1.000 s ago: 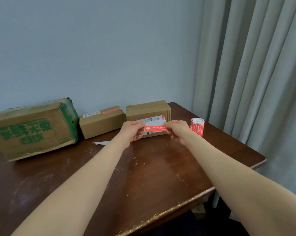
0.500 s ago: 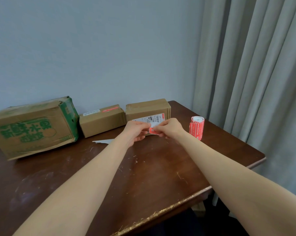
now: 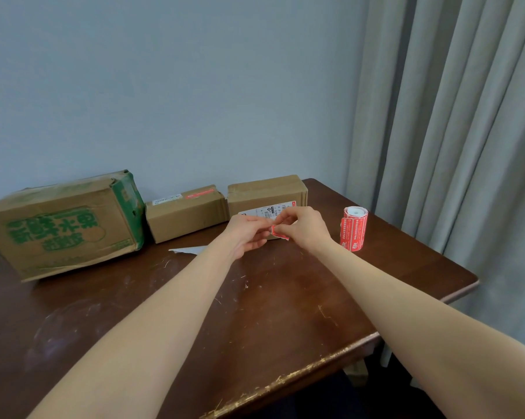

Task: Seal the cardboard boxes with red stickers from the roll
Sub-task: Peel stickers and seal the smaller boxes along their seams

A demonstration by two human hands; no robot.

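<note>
1. The roll of red stickers stood upright on the dark wooden table, its white core facing up and a strip of stickers hanging down its side.
2. Just left of the roll, both hands met above the table top, with one red sticker between them.
3. The right hand, the nearer to the roll, had its fingers curled in and pinched the sticker's upper edge, so that the sticker hung bent below the fingertips.
4. The left hand, further left of the roll, closed thumb and fingers narrowly on the sticker's left end. Whether it held the sticker itself or a backing strip could not be told.
5. Behind the hands, left of the roll, a small box stood by the wall with a white printed label on its front.
6. Further left of the roll sat a lower box with a red sticker strip and a white label on top.
7. Furthest left of the roll lay a large box with green print.
8. A white paper scrap lay on the table well left of the roll, in front of the lower box.
9. A grey curtain hung behind the roll and to its right.
</note>
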